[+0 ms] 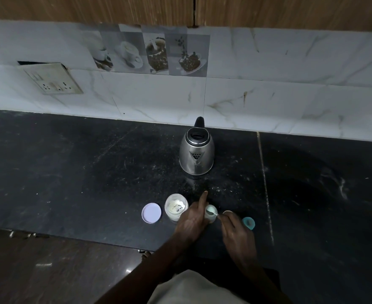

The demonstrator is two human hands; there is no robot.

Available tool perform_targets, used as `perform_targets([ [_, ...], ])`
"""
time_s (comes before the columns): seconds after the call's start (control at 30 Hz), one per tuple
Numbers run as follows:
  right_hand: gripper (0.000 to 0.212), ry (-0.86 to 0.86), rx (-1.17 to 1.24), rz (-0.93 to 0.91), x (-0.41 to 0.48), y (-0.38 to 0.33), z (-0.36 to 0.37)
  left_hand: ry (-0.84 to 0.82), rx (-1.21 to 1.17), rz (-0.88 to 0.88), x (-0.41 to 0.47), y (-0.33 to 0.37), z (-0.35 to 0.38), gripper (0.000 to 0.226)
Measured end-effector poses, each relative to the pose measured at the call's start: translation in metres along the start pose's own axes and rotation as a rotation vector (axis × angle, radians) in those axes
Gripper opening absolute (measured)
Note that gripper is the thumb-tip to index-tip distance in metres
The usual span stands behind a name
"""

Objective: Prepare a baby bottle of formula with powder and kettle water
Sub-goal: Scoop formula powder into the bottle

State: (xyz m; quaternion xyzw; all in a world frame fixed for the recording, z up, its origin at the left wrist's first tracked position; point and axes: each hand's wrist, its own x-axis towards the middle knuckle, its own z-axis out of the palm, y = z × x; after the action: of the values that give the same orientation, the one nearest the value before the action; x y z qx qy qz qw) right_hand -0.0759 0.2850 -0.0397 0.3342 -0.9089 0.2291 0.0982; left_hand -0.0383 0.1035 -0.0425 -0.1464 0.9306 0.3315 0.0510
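the baby bottle (pixel 211 213) stands upright near the front edge of the dark counter (pixel 71 172), open mouth up, with the left hand (pixel 191 219) curled round its side and the index finger pointing straight out toward the kettle (pixel 196 150). the right hand (pixel 239 229) pinches a small spoon (pixel 214 213) whose long axis runs right to left, bowl over the bottle's mouth. the open powder jar (pixel 176 207) sits just left of the bottle, its lid (pixel 151 213) flat beside it, a teal cap (pixel 248 223) lies right, and the kettle's spout faces the person.
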Motion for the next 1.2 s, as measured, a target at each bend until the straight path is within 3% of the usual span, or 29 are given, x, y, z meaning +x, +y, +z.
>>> perform_targets([
  [0.33,0.027,-0.041,-0.051,-0.054,-0.004,0.002,0.002,-0.024,0.006,-0.024,-0.001,0.011,-0.009,0.094],
  [0.6,0.032,-0.070,0.054,-0.040,0.007,0.005,-0.007,-0.034,0.002,-0.063,0.001,0.009,-0.006,0.096],
  [0.73,0.024,-0.088,0.048,-0.057,0.009,0.010,-0.007,-0.023,0.003,-0.052,0.001,0.006,0.000,0.094],
  [0.9,0.022,-0.102,0.004,-0.172,0.017,0.013,-0.008,0.005,0.007,-0.024,0.000,0.002,0.008,0.092],
  [1.0,0.015,-0.051,0.138,-0.041,0.021,0.009,-0.012,0.009,-0.003,0.012,-0.004,0.004,0.006,0.093],
  [1.2,0.018,0.059,0.591,0.521,0.035,-0.007,-0.034,0.078,-0.099,0.132,-0.022,0.004,-0.014,0.089],
])
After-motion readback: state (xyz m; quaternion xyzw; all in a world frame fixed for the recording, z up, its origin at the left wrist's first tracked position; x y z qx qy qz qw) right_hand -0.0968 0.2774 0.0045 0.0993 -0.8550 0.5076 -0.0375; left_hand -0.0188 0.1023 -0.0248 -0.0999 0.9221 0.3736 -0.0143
